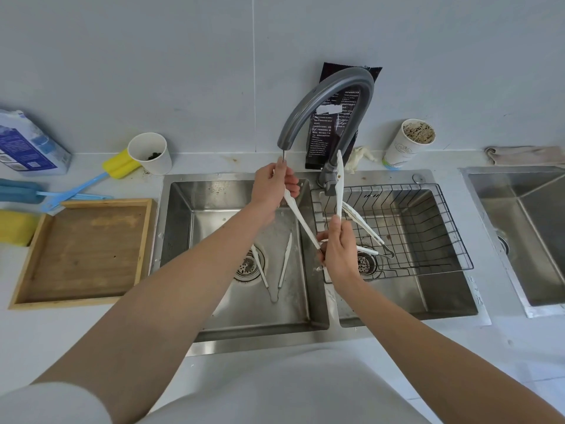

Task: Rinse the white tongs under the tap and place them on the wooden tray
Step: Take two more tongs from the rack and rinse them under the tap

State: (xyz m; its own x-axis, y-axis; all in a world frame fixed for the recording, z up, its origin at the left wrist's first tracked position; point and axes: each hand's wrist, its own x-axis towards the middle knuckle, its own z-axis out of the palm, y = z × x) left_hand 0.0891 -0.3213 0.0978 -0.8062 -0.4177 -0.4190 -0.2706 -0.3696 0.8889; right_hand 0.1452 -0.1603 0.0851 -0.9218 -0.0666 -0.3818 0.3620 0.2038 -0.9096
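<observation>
White tongs [338, 179] are spread open above the double sink. My right hand [339, 255] grips them near the hinge, over the divider between the basins. My left hand [273, 186] pinches the tip of the left arm directly under the spout of the grey tap [328, 96]. The right arm of the tongs points up beside the tap's base and has brown specks on it. A thin stream of water runs from the spout. The wooden tray [82, 252] lies on the counter left of the sink.
Another white tongs [275, 264] lies in the left basin [214, 240] by the drain. A wire basket [428, 228] in the right basin holds more tongs [365, 228]. Paper cups [151, 153], sponges and brushes sit on the counter. A second sink [526, 228] is at right.
</observation>
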